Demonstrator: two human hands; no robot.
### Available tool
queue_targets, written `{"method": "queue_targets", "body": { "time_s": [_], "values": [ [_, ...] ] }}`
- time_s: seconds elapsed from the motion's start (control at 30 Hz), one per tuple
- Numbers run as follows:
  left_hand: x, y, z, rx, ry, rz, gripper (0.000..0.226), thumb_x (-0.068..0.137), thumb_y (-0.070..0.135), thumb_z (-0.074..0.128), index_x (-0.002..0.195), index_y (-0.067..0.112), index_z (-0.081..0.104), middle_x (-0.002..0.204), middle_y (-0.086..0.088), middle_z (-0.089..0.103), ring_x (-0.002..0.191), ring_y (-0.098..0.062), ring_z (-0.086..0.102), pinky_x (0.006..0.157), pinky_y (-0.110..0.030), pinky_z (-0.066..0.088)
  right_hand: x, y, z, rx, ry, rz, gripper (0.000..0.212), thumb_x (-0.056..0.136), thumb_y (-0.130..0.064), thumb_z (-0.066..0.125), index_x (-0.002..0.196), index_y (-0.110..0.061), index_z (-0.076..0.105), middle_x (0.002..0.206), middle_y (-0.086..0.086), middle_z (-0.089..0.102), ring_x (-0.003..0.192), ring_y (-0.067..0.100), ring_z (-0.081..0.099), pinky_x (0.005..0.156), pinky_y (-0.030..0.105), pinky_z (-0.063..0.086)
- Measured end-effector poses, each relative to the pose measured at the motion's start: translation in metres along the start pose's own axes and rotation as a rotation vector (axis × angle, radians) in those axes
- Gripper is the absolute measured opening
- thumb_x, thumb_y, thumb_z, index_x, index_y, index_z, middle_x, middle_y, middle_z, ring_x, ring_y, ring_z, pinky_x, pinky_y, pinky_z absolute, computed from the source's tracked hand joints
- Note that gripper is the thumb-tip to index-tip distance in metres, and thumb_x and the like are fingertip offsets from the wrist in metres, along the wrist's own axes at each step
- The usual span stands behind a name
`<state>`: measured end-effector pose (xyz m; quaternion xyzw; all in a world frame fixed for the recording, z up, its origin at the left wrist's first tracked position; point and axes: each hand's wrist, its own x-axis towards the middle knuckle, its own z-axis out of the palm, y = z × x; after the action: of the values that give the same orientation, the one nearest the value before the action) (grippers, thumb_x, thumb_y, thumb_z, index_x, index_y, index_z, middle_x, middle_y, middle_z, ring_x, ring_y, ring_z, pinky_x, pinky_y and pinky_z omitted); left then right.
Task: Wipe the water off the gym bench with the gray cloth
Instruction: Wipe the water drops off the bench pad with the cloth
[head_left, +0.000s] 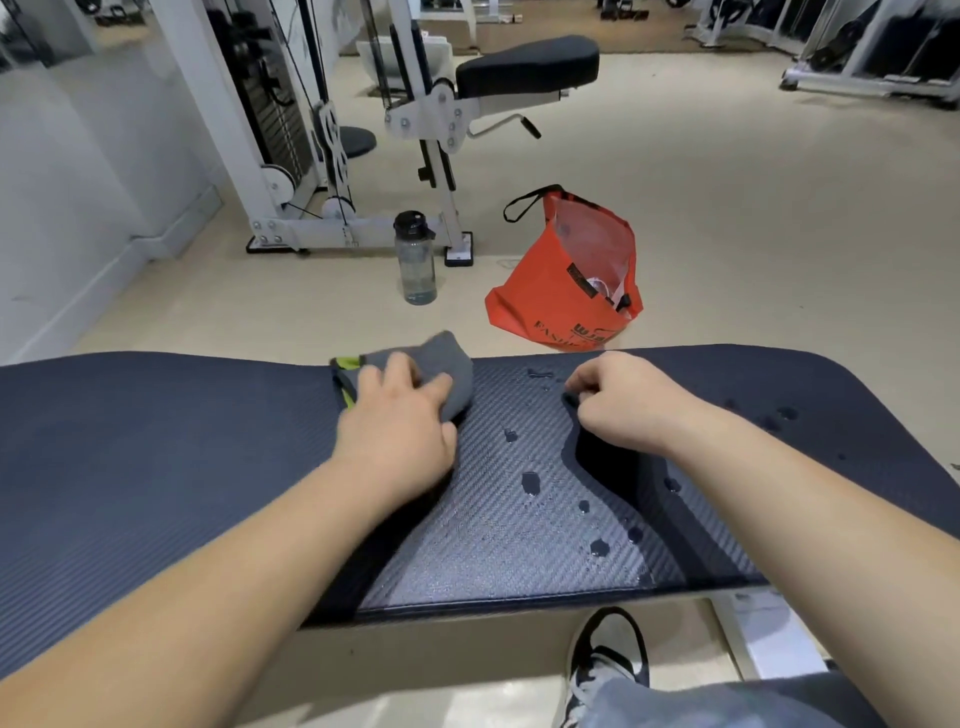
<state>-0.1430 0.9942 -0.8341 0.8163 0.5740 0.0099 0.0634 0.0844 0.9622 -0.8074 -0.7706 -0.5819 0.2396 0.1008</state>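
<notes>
Head view: the only camera; it looks down over both forearms onto the bench.
Gym bench (156, 467): a dark padded top running across the frame, with a lighter woven panel in the middle where the water lies.
Water (531, 482): separate beads and small pools on the woven panel. Most lie at 5 o'clock from the cloth, with a few more on the far-right pad at 3 o'clock. None of these looks wiped yet.
Gray cloth (441, 364): bunched on the far edge of the bench at 11 o'clock from the drops, touching the pad. A yellow-green trim shows on its left side.
Left hand (400, 421): laid on top of the cloth with fingers curled into the bunch and grasping it. It pins the cloth flat to the pad, probably so a pull toward 5 o'clock would drag it through the drops.
Right hand (618, 400): fingers curled under, knuckles on the bench at 3 o'clock from the cloth. It is likely bracing the body. Something small and dark sits at its fingertips, and I cannot tell if it is pinched or only shadow.
Water bottle (414, 257): upright on the floor at 12 o'clock from the cloth, well apart from the bench.
Orange bag (566, 280): open on the floor at 1 o'clock, just behind the far edge of the bench.
Progress: early, by my reading, with most of the wet area still ahead of the cloth.
</notes>
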Motion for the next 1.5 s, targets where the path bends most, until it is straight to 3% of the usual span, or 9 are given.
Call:
{"method": "queue_targets", "body": {
  "time_s": [0.1, 0.27, 0.47, 0.67, 0.87, 1.07, 1.27, 1.37, 1.5],
  "values": [
    [0.004, 0.014, -0.001, -0.008, -0.018, -0.090, 0.046, 0.093, 0.034, 0.047, 0.138, 0.025, 0.049, 0.134, -0.011, 0.038, 0.123, -0.036, 0.034, 0.095, -0.048, 0.048, 0.001, 0.005, -0.002, 0.024, 0.019, 0.005, 0.041, 0.084, -0.009, 0.050, 0.112, -0.023, 0.075, 0.112, 0.001, 0.071, 0.105, 0.024, 0.064, 0.094, 0.038, 0.056],
    [-0.024, 0.050, 0.007, -0.081, -0.059, 0.166, 0.046, 0.092, 0.038, 0.050, 0.135, 0.025, 0.051, 0.126, -0.009, 0.036, 0.118, -0.033, 0.040, 0.097, -0.042, 0.046, 0.000, 0.016, -0.003, 0.000, 0.022, -0.020, 0.040, 0.084, -0.008, 0.050, 0.112, -0.019, 0.076, 0.113, 0.001, 0.072, 0.102, 0.022, 0.064, 0.092, 0.036, 0.056],
    [0.003, 0.038, 0.003, 0.033, 0.014, -0.014, 0.047, 0.093, 0.040, 0.047, 0.135, 0.020, 0.051, 0.126, -0.014, 0.042, 0.117, -0.036, 0.043, 0.097, -0.044, 0.044, -0.003, 0.019, -0.002, -0.019, 0.014, -0.056, 0.037, 0.085, -0.006, 0.050, 0.110, -0.013, 0.076, 0.117, 0.002, 0.070, 0.112, 0.024, 0.064, 0.098, 0.040, 0.054],
    [-0.064, 0.070, 0.004, -0.140, -0.109, 0.351, 0.037, 0.088, 0.041, 0.048, 0.123, 0.029, 0.047, 0.114, -0.004, 0.033, 0.109, -0.028, 0.047, 0.087, -0.040, 0.052, 0.001, 0.020, -0.003, -0.012, 0.002, -0.027, 0.042, 0.083, -0.010, 0.051, 0.115, -0.022, 0.076, 0.125, 0.001, 0.069, 0.117, 0.024, 0.063, 0.100, 0.040, 0.054],
    [-0.013, 0.034, 0.007, -0.041, 0.000, 0.052, 0.038, 0.089, 0.037, 0.051, 0.123, 0.020, 0.056, 0.118, -0.012, 0.043, 0.111, -0.036, 0.051, 0.094, -0.045, 0.050, -0.004, 0.021, -0.003, 0.006, 0.007, -0.027, 0.041, 0.084, -0.006, 0.050, 0.115, -0.017, 0.076, 0.120, 0.001, 0.070, 0.110, 0.023, 0.064, 0.095, 0.036, 0.055],
    [-0.044, 0.046, 0.007, -0.213, -0.095, 0.300, 0.046, 0.083, 0.043, 0.049, 0.128, 0.036, 0.056, 0.114, 0.000, 0.037, 0.110, -0.024, 0.052, 0.092, -0.040, 0.053, -0.002, 0.018, -0.011, 0.013, 0.047, 0.026, 0.044, 0.077, -0.015, 0.048, 0.110, -0.023, 0.076, 0.117, 0.001, 0.072, 0.110, 0.025, 0.064, 0.096, 0.043, 0.056],
    [0.001, 0.017, 0.006, -0.056, 0.040, -0.038, 0.039, 0.091, 0.036, 0.053, 0.127, 0.023, 0.059, 0.121, -0.010, 0.044, 0.114, -0.036, 0.049, 0.092, -0.044, 0.050, -0.005, 0.023, -0.010, -0.008, 0.016, 0.051, 0.041, 0.069, -0.017, 0.044, 0.094, -0.022, 0.074, 0.100, -0.001, 0.072, 0.096, 0.026, 0.066, 0.088, 0.040, 0.059],
    [-0.025, 0.036, 0.008, -0.070, -0.031, 0.102, 0.041, 0.090, 0.036, 0.051, 0.130, 0.025, 0.054, 0.118, -0.008, 0.040, 0.111, -0.033, 0.049, 0.097, -0.042, 0.049, -0.001, 0.026, -0.010, 0.000, 0.000, 0.045, 0.034, 0.069, -0.015, 0.045, 0.087, -0.019, 0.073, 0.095, -0.001, 0.072, 0.093, 0.026, 0.066, 0.084, 0.037, 0.059],
    [-0.007, 0.035, 0.011, -0.164, -0.019, 0.173, 0.042, 0.089, 0.032, 0.054, 0.131, 0.026, 0.055, 0.116, -0.005, 0.040, 0.113, -0.031, 0.051, 0.096, -0.043, 0.051, 0.001, 0.027, -0.010, -0.005, -0.029, 0.013, 0.038, 0.070, -0.014, 0.043, 0.091, -0.015, 0.075, 0.113, 0.005, 0.066, 0.104, 0.026, 0.059, 0.092, 0.042, 0.057]
  ]
}}
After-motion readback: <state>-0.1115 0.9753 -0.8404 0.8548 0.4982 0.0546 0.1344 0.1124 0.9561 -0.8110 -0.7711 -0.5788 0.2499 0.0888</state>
